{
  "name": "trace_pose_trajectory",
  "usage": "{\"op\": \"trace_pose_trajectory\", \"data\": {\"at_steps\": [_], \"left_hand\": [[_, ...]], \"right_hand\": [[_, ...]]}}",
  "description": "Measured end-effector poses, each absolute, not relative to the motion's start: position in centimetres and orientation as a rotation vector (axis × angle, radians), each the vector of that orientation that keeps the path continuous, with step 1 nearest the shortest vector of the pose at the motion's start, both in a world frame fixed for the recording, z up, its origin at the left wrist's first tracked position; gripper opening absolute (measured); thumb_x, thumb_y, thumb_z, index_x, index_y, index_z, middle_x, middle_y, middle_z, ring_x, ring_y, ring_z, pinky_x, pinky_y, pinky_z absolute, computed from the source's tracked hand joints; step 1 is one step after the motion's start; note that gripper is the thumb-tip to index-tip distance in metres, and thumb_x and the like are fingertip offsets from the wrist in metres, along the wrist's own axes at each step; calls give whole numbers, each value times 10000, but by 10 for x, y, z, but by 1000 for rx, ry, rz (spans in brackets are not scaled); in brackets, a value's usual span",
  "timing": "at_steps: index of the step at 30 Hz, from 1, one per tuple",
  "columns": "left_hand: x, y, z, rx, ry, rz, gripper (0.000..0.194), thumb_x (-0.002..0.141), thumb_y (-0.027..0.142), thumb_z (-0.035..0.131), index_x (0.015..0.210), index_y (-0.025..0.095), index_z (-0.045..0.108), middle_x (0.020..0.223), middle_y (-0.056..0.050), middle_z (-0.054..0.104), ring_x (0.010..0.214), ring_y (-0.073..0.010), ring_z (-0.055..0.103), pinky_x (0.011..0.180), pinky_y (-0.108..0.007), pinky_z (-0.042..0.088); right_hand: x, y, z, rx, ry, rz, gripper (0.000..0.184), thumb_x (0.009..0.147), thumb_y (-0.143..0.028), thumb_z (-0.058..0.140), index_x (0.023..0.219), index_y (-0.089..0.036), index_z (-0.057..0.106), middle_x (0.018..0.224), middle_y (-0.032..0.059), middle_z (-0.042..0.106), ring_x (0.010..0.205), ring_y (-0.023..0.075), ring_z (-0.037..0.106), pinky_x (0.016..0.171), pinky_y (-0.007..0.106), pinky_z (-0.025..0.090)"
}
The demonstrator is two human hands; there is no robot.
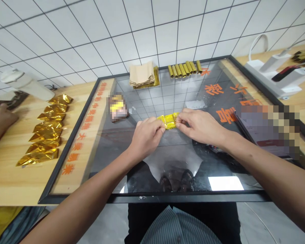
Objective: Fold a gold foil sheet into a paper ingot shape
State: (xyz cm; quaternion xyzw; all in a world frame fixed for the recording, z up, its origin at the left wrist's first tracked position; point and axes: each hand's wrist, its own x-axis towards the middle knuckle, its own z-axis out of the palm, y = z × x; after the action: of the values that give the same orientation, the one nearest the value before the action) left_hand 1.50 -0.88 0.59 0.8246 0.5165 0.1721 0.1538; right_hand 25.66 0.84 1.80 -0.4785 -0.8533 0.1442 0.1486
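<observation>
Head view: where does the yellow-gold foil piece [168, 121] lie?

"Between the left hand [146, 135] and the right hand [199, 123], over the glass tabletop [173, 152]. Its longer visible side runs crosswise, from one hand to the other."

"Which hand is nearer?"

"Neither; both touch it. Left thumb and fingers close on its left end, and the right ones pinch its right end."

"Resting on the glass?"

"I can't tell; it may sit just above."

We see a paper stack [141, 73] and gold tubes [182, 70] along the glass panel [109, 149]'s far edge; on our wooden table [5, 183], left, gold foil packets [48, 125] form a row.
</observation>
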Motion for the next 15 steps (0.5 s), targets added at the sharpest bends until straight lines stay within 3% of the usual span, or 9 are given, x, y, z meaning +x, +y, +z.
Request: {"op": "trace_pose_trajectory", "data": {"at_steps": [7, 15], "left_hand": [[19, -10, 7, 2452, 1527, 406, 226, 1096, 248, 473, 943, 239, 639, 1005, -52, 678, 974, -268, 612, 816, -393, 372], [17, -9, 4, 2404, 1510, 481, 176, 1054, 227, 535, 900, 234, 621, 967, -26, 692, 924, -236, 616, 802, -382, 358]], "right_hand": [[258, 7, 19, -1325, -2449, 434, 137, 1004, -256, 548, 889, -229, 618, 933, 38, 654, 812, 202, 588, 722, 333, 385], [264, 8, 20, -1297, -2447, 497, 102, 992, -247, 581, 906, -225, 631, 929, 29, 640, 775, 184, 559, 730, 323, 378]]}}
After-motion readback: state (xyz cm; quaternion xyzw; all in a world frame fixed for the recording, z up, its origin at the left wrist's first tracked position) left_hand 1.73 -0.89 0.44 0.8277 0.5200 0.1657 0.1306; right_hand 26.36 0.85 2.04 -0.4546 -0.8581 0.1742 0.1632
